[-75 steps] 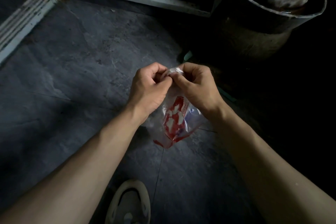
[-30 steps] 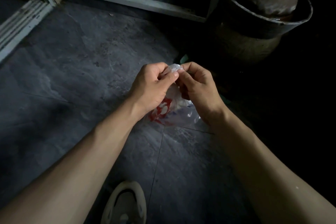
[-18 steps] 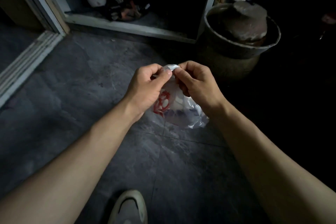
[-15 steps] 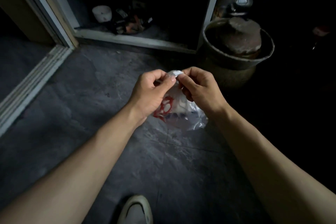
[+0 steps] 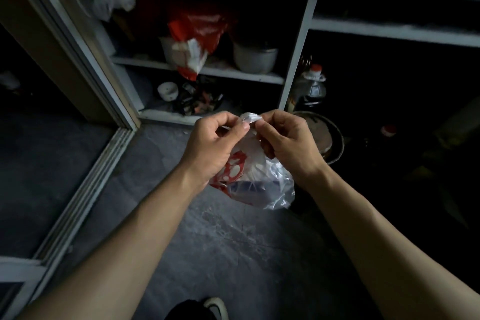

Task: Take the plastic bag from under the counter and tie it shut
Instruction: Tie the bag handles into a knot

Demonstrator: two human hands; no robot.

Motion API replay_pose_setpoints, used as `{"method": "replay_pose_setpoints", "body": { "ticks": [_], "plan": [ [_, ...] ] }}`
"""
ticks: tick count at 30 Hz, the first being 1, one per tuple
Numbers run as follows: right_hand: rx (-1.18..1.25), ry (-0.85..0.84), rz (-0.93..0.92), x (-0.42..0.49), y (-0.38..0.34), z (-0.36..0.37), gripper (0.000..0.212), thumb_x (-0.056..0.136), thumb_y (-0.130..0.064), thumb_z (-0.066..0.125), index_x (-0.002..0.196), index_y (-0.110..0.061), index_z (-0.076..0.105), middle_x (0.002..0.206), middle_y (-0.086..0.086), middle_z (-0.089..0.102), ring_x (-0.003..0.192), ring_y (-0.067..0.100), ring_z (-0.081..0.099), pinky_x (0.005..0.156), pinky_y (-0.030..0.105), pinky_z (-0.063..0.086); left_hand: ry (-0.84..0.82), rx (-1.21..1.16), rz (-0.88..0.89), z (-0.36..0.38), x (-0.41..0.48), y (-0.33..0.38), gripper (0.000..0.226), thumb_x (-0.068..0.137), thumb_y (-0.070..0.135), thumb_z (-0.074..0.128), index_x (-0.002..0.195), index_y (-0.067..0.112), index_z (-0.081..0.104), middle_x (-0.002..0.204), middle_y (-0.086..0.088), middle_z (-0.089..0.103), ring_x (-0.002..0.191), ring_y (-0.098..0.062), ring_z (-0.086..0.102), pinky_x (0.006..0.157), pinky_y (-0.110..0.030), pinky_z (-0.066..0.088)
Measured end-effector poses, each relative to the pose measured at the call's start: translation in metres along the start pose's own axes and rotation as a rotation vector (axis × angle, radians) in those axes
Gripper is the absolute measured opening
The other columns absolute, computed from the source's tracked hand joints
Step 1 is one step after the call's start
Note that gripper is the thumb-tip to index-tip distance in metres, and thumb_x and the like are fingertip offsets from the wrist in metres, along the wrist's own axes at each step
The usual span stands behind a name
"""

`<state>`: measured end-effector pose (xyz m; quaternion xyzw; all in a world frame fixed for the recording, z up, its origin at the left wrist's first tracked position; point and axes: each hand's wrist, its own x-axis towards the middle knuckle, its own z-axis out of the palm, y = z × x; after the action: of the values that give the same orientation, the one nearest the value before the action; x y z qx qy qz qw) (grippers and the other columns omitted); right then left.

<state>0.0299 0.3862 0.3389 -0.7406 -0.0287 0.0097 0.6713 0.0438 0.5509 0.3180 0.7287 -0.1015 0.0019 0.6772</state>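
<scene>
A clear plastic bag (image 5: 255, 180) with red and white print and something dark blue inside hangs between my hands above the grey floor. My left hand (image 5: 211, 148) pinches the gathered top of the bag from the left. My right hand (image 5: 287, 145) pinches the same twisted top from the right. The bunched neck (image 5: 248, 118) sticks up between my thumbs and forefingers. The counter's open shelves (image 5: 207, 70) stand just behind the bag.
On the shelves sit a red plastic bag (image 5: 198, 31), a white pot (image 5: 255, 58) and a small white cup (image 5: 168, 90). A bottle with a red cap (image 5: 313, 86) and a dark lidded pot (image 5: 330, 140) stand to the right. A sliding door track (image 5: 88, 184) runs along the left.
My view has tilted up, so the counter shelves now fill the top of the frame. Both hands have kept their hold on the bag's top and the bag has swung slightly right.
</scene>
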Motion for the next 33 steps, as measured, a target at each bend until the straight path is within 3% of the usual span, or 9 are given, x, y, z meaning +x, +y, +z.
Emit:
{"method": "replay_pose_setpoints", "body": {
  "ticks": [3,7,12,15,19,22,26,30,33],
  "plan": [
    [-0.008,-0.011,-0.014,0.003,-0.085,-0.006,0.021,0.1,-0.01,0.057,0.094,0.009,0.062,0.07,0.015,0.055,0.054,0.015,0.05,0.05,0.026,0.044,-0.008,0.017,0.003,-0.01,0.01,0.088,0.015,0.093,0.025,0.067,0.085,0.013,0.072,0.071,0.012,0.071,0.069,0.004,0.063,0.064,-0.013,0.048],
    [-0.035,-0.027,-0.065,0.004,-0.186,-0.017,0.018,0.1,-0.011,0.058,0.092,0.003,0.065,0.064,0.004,0.059,0.052,0.012,0.054,0.049,0.025,0.046,-0.007,0.057,0.02,-0.021,0.019,0.198,0.014,0.095,0.025,0.067,0.084,0.016,0.072,0.072,0.013,0.071,0.072,0.003,0.065,0.066,-0.013,0.049],
    [-0.087,-0.012,-0.121,-0.011,-0.291,-0.03,0.013,0.098,-0.018,0.061,0.089,-0.011,0.066,0.063,-0.001,0.063,0.054,0.016,0.058,0.053,0.032,0.051,0.03,0.097,0.054,-0.021,0.01,0.312,0.023,0.095,0.026,0.066,0.092,0.003,0.071,0.088,-0.015,0.072,0.083,-0.022,0.069,0.08,-0.035,0.057],
    [-0.111,-0.005,-0.14,-0.036,-0.339,-0.039,0.014,0.097,-0.021,0.062,0.09,-0.01,0.067,0.064,0.006,0.064,0.054,0.021,0.058,0.054,0.039,0.052,0.044,0.106,0.043,-0.017,-0.008,0.366,0.022,0.095,0.027,0.065,0.095,0.006,0.072,0.091,-0.012,0.074,0.09,-0.022,0.071,0.084,-0.038,0.058],
    [-0.109,-0.002,-0.162,-0.065,-0.387,-0.048,0.013,0.096,-0.02,0.064,0.084,-0.015,0.067,0.058,0.002,0.063,0.05,0.017,0.056,0.052,0.033,0.048,0.072,0.132,0.057,-0.012,-0.033,0.419,0.02,0.095,0.025,0.065,0.098,0.006,0.072,0.095,-0.014,0.075,0.094,-0.028,0.071,0.088,-0.046,0.058],
    [-0.077,-0.006,-0.167,-0.083,-0.418,-0.052,0.013,0.095,-0.019,0.065,0.084,-0.015,0.068,0.061,0.005,0.064,0.052,0.021,0.057,0.054,0.039,0.049,0.097,0.154,0.072,-0.007,-0.051,0.455,0.02,0.096,0.023,0.065,0.098,0.005,0.072,0.095,-0.016,0.074,0.095,-0.032,0.07,0.088,-0.049,0.057],
    [-0.044,-0.022,-0.176,-0.114,-0.453,-0.056,0.014,0.094,-0.021,0.067,0.082,-0.015,0.069,0.06,0.002,0.065,0.053,0.019,0.057,0.054,0.035,0.048,0.119,0.165,0.044,-0.001,-0.08,0.494,0.025,0.097,0.028,0.063,0.099,0.004,0.071,0.096,-0.018,0.074,0.095,-0.035,0.07,0.087,-0.052,0.056],
    [-0.053,-0.031,-0.197,-0.136,-0.483,-0.053,0.014,0.095,-0.02,0.066,0.083,-0.012,0.069,0.063,0.01,0.065,0.054,0.024,0.057,0.055,0.038,0.048,0.152,0.128,0.014,-0.001,-0.104,0.525,0.025,0.097,0.03,0.063,0.097,0.005,0.07,0.094,-0.017,0.074,0.093,-0.033,0.071,0.084,-0.048,0.058],
    [-0.1,-0.039,-0.217,-0.147,-0.498,-0.046,0.014,0.095,-0.019,0.066,0.085,-0.01,0.069,0.06,0.006,0.065,0.052,0.02,0.057,0.053,0.036,0.049,0.18,0.111,0.022,-0.006,-0.119,0.536,0.024,0.096,0.032,0.064,0.094,0.009,0.071,0.091,-0.014,0.075,0.088,-0.029,0.072,0.08,-0.045,0.059]
  ]
}}
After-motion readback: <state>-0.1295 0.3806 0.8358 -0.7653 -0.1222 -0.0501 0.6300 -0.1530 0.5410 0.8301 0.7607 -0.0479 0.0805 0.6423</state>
